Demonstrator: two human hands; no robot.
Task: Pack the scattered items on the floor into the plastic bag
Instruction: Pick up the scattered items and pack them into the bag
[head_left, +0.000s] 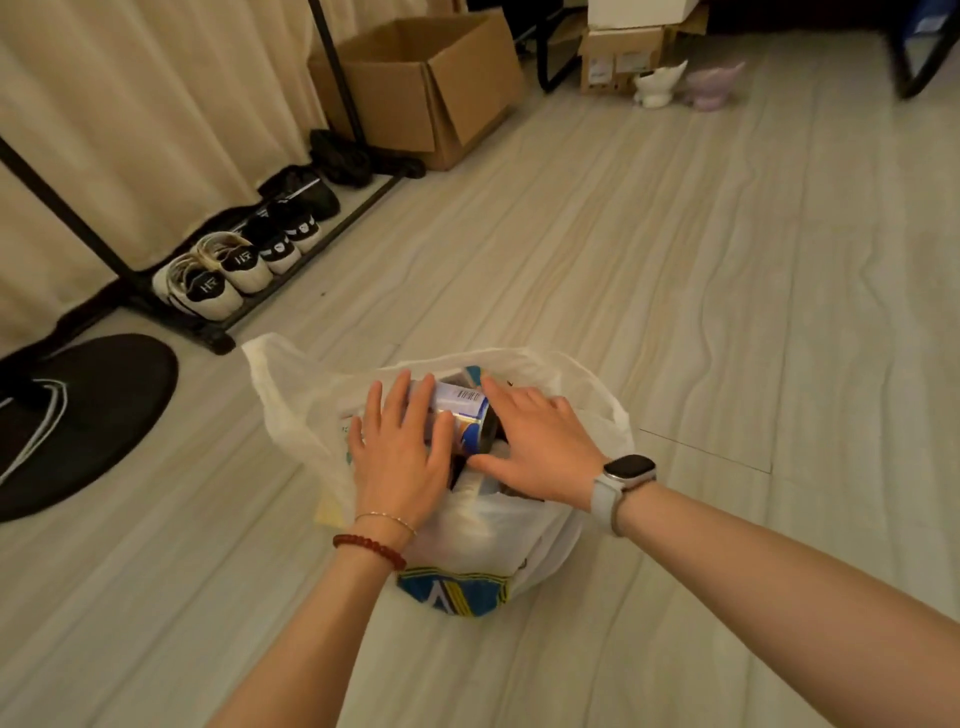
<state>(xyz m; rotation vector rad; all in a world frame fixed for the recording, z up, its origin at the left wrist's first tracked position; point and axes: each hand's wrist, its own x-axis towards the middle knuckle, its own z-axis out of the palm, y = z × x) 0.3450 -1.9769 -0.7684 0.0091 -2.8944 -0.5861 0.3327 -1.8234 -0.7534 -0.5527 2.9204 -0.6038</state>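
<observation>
A white plastic bag (291, 405) stands open on the floor, full of items. On top lies a blue and white packet with a barcode (464, 406). My left hand (402, 447) rests flat on the packet's left side with fingers straight. My right hand (535, 441) lies on its right side, fingers spread and straight, pressing down into the bag's mouth. A blue, yellow and white patterned item (452, 592) shows through the bag's near side. What lies deeper in the bag is hidden.
A black rack (218, 332) with several shoes (228, 265) runs along the curtain at left. A round black base (78, 415) sits at far left. A cardboard box (431, 88) stands at the back, with two small vases (685, 85) farther right.
</observation>
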